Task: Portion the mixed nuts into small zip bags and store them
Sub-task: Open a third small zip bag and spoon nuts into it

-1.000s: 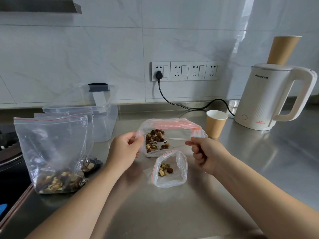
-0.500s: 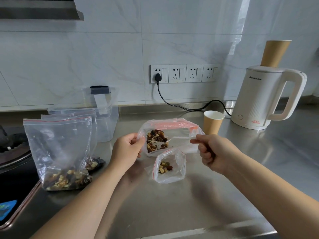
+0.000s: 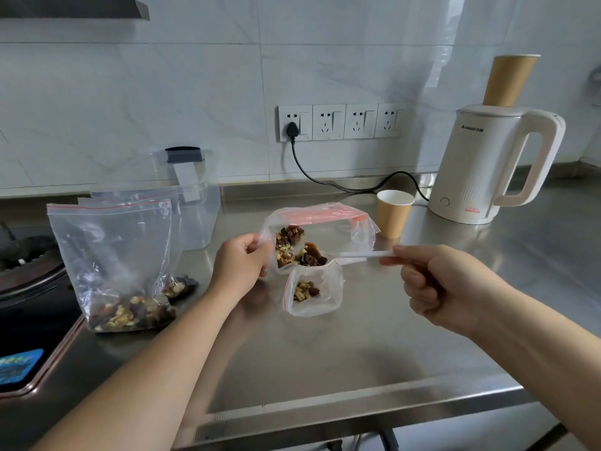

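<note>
The left hand (image 3: 242, 258) pinches the nut bag's (image 3: 325, 229) rim; the right hand (image 3: 435, 284) grips a white spoon (image 3: 354, 255) heaped with nuts, just above the small zip bag (image 3: 313, 292) mid-counter (image 3: 325, 359). Best keep the spoon level, then tip slowly inside the mouth

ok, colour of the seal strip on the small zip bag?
Red, running down the left edge of the small zip bag, seen from the head view.

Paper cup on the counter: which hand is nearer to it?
Right. The right hand, holding the white spoon, sits just below and right of the paper cup. The left hand is across the nut bag.
</note>
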